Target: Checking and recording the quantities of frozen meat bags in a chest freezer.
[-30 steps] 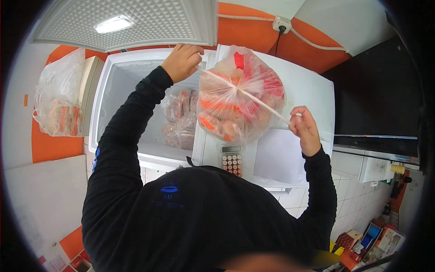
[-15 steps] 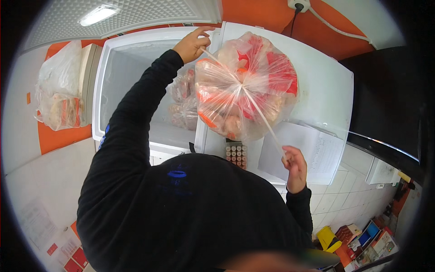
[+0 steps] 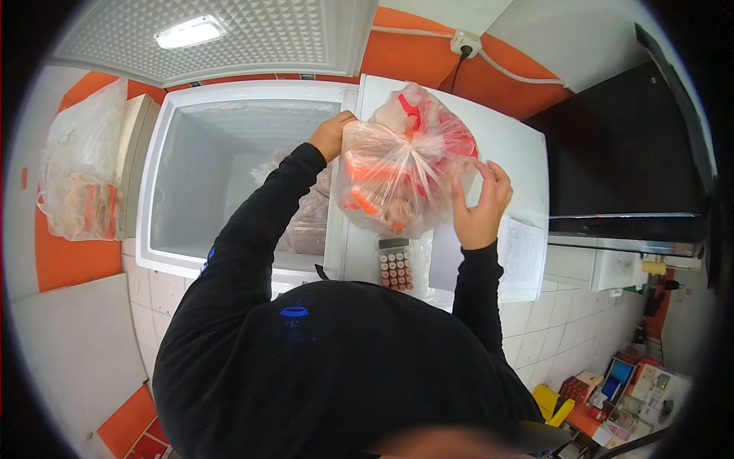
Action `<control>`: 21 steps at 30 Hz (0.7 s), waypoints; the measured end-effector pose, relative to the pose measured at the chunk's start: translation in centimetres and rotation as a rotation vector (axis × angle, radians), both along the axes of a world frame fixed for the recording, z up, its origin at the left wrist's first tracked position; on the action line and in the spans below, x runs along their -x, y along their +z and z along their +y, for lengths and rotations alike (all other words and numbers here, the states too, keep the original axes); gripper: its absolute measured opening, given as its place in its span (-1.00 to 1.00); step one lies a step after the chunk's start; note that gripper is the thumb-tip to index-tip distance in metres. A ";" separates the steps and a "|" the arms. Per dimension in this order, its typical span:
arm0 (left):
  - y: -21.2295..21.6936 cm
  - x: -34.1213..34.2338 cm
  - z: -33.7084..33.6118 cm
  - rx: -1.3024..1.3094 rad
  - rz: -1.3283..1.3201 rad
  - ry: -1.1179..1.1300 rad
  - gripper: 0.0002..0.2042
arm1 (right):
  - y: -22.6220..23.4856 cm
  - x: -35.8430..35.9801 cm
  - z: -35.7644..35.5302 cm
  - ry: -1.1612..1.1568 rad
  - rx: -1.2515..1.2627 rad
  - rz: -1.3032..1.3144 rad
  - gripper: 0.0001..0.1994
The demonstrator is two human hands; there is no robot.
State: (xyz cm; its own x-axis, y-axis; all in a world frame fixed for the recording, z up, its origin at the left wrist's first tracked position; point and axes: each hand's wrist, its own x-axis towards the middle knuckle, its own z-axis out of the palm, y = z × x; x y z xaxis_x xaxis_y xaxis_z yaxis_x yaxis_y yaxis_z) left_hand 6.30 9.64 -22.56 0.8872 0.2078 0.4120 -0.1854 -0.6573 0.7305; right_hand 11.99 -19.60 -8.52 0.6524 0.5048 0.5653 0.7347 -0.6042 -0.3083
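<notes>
A clear plastic bag (image 3: 382, 164), packed round with red and orange packages, sits on the white freezer top, its film gathered to a puckered point in the middle. At the bag's upper left edge is my left hand (image 3: 330, 138); its fingertips are hidden against the bag, so I cannot tell whether they grip it. My right hand (image 3: 483, 206) is at the bag's right side, thumb and fingers apart, fingertips close to or touching the film. No stretched strand of film shows between the hands.
Left of the bag the chest freezer (image 3: 164, 138) stands open, with wrapped packs (image 3: 310, 226) inside. A calculator (image 3: 395, 264) and paper sheets (image 3: 522, 256) lie in front of the bag. Another plastic bag (image 3: 84, 183) is at far left; a black appliance (image 3: 612, 145) stands at right.
Both hands have come in to the bag's sides; the right hand rose from the lower right. The twisted plastic strands once drawn out between the hands are no longer stretched. The view has shifted.
</notes>
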 end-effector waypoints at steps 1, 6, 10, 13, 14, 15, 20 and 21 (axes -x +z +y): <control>-0.4 0.0 0.3 -0.041 0.010 0.008 -0.87 | 0.8 0.7 1.2 0.142 -0.037 0.021 -0.65; -1.0 -0.8 -0.1 -0.056 -0.013 -0.033 -0.85 | -4.0 0.0 6.7 0.046 0.152 0.079 -0.80; -0.7 -0.3 -0.1 -0.035 -0.017 0.015 -0.81 | -5.4 0.4 8.4 -0.170 0.232 0.018 -0.80; -0.5 -0.1 0.3 -0.037 0.018 0.001 -0.81 | -4.4 0.6 7.4 -0.094 0.196 0.059 -0.75; -0.4 0.1 0.5 -0.057 0.061 0.004 -0.81 | -3.2 0.7 7.1 -0.058 0.281 0.102 -0.72; -0.2 0.1 0.6 -0.056 0.053 -0.005 -0.81 | -2.2 0.4 6.5 -0.030 0.364 0.142 -0.69; 0.6 -0.1 0.9 -0.170 0.194 0.013 -0.80 | 0.1 -1.2 3.1 0.145 0.646 0.335 -0.65; 0.7 -0.2 0.8 -0.175 0.189 0.008 -0.80 | -0.4 -0.9 3.2 0.163 0.592 0.305 -0.69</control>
State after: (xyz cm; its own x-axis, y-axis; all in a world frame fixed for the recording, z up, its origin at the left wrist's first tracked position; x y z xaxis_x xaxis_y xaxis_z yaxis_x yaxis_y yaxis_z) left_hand 6.45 10.41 -21.89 0.9503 0.1557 0.2695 -0.0505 -0.7774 0.6270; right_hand 12.88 -16.37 -8.96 0.6281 0.7774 -0.0331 0.7633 -0.6239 -0.1678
